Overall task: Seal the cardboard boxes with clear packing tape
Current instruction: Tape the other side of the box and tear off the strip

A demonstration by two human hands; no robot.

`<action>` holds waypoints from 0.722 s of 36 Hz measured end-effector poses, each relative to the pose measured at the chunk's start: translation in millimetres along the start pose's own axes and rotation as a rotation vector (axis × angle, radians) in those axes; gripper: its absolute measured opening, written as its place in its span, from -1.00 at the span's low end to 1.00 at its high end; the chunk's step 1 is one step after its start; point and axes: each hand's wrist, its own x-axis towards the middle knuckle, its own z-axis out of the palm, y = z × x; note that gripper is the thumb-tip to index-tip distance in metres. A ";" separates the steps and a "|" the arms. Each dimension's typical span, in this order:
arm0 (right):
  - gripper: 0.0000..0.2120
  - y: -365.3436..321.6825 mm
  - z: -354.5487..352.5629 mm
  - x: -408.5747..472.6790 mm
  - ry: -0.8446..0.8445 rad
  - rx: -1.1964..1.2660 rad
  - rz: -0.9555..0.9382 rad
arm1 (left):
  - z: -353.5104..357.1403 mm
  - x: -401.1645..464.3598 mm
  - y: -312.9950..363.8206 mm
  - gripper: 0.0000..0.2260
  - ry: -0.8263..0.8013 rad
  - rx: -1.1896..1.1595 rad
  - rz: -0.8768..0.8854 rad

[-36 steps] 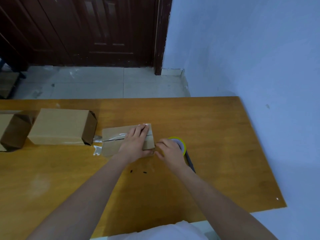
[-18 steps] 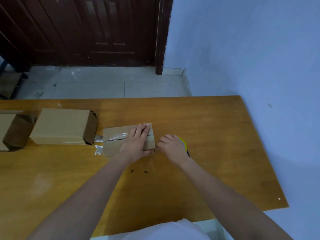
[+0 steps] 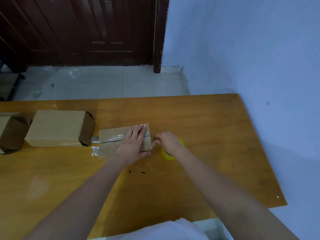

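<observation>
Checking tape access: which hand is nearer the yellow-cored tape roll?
Right. The right hand is on the yellow-cored tape roll; the left hand presses the small cardboard box beside it.

tape roll (image 3: 166, 154) right of small box (image 3: 110, 144), larger box (image 3: 57, 128) left

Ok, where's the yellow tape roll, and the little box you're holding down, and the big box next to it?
tape roll (image 3: 165, 154), head view, on its yellow rim below the right hand.
little box (image 3: 110, 146), head view, on its taped top.
big box (image 3: 57, 126), head view, on its top face.
</observation>
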 end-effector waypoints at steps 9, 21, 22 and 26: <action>-0.77 4.8 35.2 -20.9 0.225 0.420 0.137 | -16.9 0.9 -0.7 -0.03 -0.090 -0.453 -0.130; -0.52 -33.8 7.9 3.2 0.252 0.564 0.081 | -34.9 -4.8 -17.2 -0.62 0.268 -0.533 -0.374; -0.49 -36.0 8.3 5.5 0.212 0.563 0.085 | -33.7 -7.7 -19.1 -0.58 0.331 -0.433 -0.432; -0.47 -40.9 9.8 14.6 0.100 0.593 0.068 | -30.4 -21.0 -21.4 -0.41 0.456 -0.343 -0.741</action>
